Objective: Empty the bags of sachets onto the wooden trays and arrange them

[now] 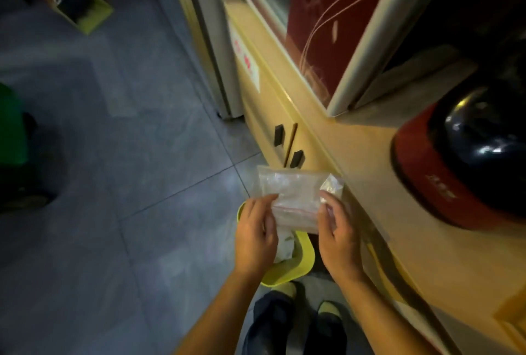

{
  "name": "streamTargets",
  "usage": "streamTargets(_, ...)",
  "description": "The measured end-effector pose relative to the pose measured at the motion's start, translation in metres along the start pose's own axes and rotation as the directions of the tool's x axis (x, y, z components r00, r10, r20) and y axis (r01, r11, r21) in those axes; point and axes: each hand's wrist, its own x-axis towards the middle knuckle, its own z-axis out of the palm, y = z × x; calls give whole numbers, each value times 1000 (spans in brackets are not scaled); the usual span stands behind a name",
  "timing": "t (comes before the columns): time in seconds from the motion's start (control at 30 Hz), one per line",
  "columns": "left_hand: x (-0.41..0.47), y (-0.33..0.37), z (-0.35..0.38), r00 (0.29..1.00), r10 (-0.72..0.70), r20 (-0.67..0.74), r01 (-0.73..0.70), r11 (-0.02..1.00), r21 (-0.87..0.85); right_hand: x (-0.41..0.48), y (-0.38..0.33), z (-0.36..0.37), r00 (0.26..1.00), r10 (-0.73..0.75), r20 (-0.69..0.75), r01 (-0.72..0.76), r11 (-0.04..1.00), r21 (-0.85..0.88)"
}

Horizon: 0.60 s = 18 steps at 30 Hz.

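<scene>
Hands up front here, both on a clear plastic bag [293,198] held out in mid-air over the floor [128,155]. Left hand [256,235] has its fingers [269,203] curled and pinching the bag's left edge, thumb side tucked against the plastic. Right hand [338,235] grips the right edge the same way, fingers [327,201] closed on the plastic, with a crumpled corner of the bag sticking up just above them. Bag looks see-through with a thin red line across the lower part, probably the zip strip, and something whitish inside, but it's too blurry to tell if that's sachets. Right under the hands there's a yellow-green bin [296,266] on the floor with something white in it, partly hidden by the left hand. The person's dark shoes [327,323] are just below the bin. To the right runs a pale yellow table [355,138] with cabinet doors and dark handles [280,135] underneath, and a red and black appliance [461,161] sits on top of it. A red panel [336,13] stands behind that. Another yellow-green bin [85,13] sits far off at the top left, and something green [11,127] is at the left edge.
</scene>
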Motion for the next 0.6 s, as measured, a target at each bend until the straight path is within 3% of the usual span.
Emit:
streamTargets(0.13,4,-53,20,993,114,-15,-113,993,30,4,39,31,993,-121,12,122,991,-60)
streamTargets(0.27,-6,-127,52,960,267,86,-280,926,251,-2,98,64,975,-217,53,222,909,-353)
streamTargets(0.33,-17,-167,74,965,166,203,-234,896,376,-10,136,82,966,-110,234,225,805,-549)
streamTargets(0.37,-24,-185,83,951,29,308,-186,851,492,-15,155,90,942,8,335,226,723,-652)
streamTargets(0.4,-33,-204,91,887,-157,434,-168,765,622,-22,172,98,892,154,424,239,635,-734)
streamTargets(0.43,-40,-220,95,767,-330,550,-212,678,704,-26,184,103,825,292,484,262,561,-785)
streamTargets(0.5,-51,-240,97,491,-563,665,-281,620,732,-31,199,107,690,512,511,278,465,-841)
streamTargets(0.57,-46,-241,93,354,-672,650,-221,615,757,-31,212,110,496,640,587,245,545,-802)
streamTargets(0.6,-43,-241,93,337,-697,632,-184,610,771,-30,212,110,415,665,621,215,591,-777)
